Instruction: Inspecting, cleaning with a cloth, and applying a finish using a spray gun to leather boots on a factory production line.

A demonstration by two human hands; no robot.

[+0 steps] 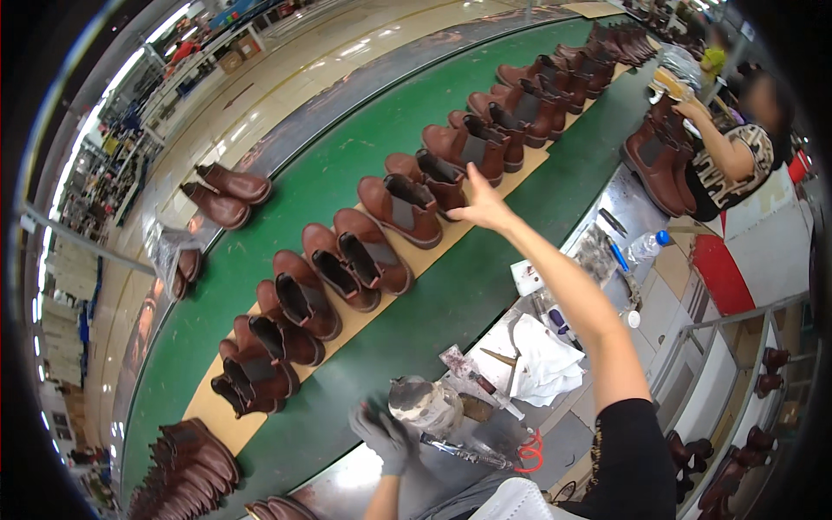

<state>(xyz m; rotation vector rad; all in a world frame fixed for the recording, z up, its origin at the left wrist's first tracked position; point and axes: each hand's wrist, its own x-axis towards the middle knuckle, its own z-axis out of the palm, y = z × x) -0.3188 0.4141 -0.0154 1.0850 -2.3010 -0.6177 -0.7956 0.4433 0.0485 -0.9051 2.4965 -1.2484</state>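
Observation:
My bare right hand (484,206) is stretched over the green conveyor belt (381,355), thumb and fingers apart, with nothing in it. It is right beside a brown ankle boot (440,179) in the long row; whether the fingertips touch the leather, I cannot tell. Low in the view, my left hand (383,439) wears a grey glove. Its fingers are loosely extended at the belt's near edge, and I see nothing in them. Close to that glove stands a stained, whitish round container (425,405).
Brown boots (299,299) stand in pairs on tan board (192,407) along the belt. On the metal bench lie white cloth (546,360), a brush (494,390), a red coiled hose (530,452) and a bottle (647,247). At right, a co-worker (737,160) handles boots.

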